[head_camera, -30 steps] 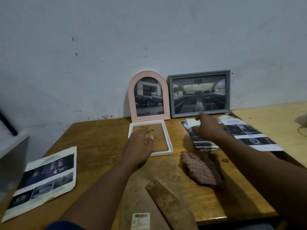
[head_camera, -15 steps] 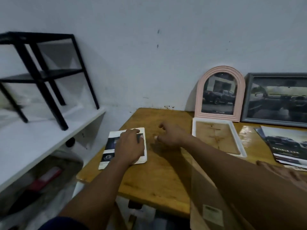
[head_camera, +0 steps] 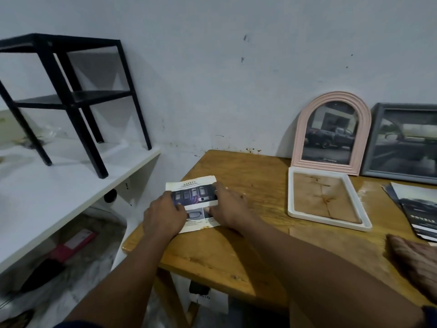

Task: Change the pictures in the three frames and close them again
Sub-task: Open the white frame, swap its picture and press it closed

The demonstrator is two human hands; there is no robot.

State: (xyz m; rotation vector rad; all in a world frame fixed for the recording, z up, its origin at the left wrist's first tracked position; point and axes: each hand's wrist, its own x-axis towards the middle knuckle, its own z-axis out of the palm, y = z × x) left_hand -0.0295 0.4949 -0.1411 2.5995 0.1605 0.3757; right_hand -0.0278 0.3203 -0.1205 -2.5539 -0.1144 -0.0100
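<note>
A paper leaflet (head_camera: 195, 195) headed SAFETY lies flat near the wooden table's left edge. My left hand (head_camera: 163, 215) rests on its lower left part and my right hand (head_camera: 230, 209) lies over its right edge, thumb on the paper. To the right a white rectangular frame (head_camera: 292, 197) lies flat with a brown board showing inside it. A pink arched frame (head_camera: 299, 133) with a truck picture and a grey frame (head_camera: 376, 138) with a car picture lean upright against the wall behind it.
More car brochures (head_camera: 418, 207) lie at the table's right edge, a checked cloth (head_camera: 416, 263) in front of them. A brown backing board (head_camera: 331, 237) lies before the white frame. Left of the table stands a white shelf (head_camera: 59, 185) with a black rack (head_camera: 71, 95).
My view swung left. My left hand left the white frame and went to the leaflet; my right hand came from the brochures across to the leaflet's right edge.
</note>
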